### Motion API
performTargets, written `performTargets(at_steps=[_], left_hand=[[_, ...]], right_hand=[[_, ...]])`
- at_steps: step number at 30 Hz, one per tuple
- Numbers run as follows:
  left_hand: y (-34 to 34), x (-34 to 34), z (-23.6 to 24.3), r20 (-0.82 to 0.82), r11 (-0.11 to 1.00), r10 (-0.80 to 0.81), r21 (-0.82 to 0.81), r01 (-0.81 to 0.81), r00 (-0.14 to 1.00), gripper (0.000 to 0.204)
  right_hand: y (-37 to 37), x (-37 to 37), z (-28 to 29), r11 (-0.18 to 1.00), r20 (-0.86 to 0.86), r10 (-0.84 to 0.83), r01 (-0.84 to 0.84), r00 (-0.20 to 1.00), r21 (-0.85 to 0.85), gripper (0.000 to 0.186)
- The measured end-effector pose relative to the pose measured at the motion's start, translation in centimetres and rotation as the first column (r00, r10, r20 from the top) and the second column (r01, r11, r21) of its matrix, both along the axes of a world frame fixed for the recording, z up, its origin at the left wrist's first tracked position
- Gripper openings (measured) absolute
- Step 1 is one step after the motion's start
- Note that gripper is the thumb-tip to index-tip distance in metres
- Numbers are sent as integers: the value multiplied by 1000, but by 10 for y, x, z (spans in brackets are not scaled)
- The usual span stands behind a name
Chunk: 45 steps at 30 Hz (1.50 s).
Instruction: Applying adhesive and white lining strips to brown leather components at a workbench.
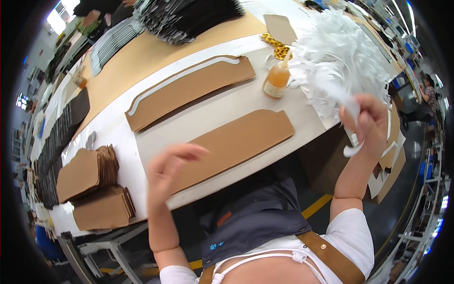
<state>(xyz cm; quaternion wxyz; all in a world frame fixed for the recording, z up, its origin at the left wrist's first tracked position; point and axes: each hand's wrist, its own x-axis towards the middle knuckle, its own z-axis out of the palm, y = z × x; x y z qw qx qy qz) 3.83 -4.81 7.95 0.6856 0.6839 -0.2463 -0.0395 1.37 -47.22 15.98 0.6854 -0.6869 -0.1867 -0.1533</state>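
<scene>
White worktable (213,111) fills my view. My right hand (366,125) pinches a white paper strip (352,150) beside the heap of strips (340,57), likely peeled backing; my left hand (170,168), open, hovers over the brown cardboard piece (241,142).

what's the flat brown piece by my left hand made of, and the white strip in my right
Brown piece: looks like matte cardboard or kraft board, flat with clean cut edges. White strip in the right hand: probably thin paper backing, since it curls like the pile.
</scene>
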Motion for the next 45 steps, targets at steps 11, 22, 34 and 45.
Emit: performTargets(at_steps=[11, 22, 34, 45], left_hand=[[-90, -39, -31, -308, 850, -233, -525, 40, 922, 68], [-37, -30, -52, -34, 797, 602, -38, -603, 797, 9], [-18, -27, -80, 422, 341, 676, 547, -764, 604, 20], [-25, -14, -85, 467, 219, 658, 633, -743, 591, 27]], right_hand=[[40, 13, -17, 746, -368, 582, -656, 725, -114, 25], [54, 46, -90, 835, -655, 229, -491, 720, -248, 20], [90, 62, -127, 812, -406, -42, -206, 913, -547, 26], [103, 71, -146, 568, 68, -215, 182, 974, -803, 24]])
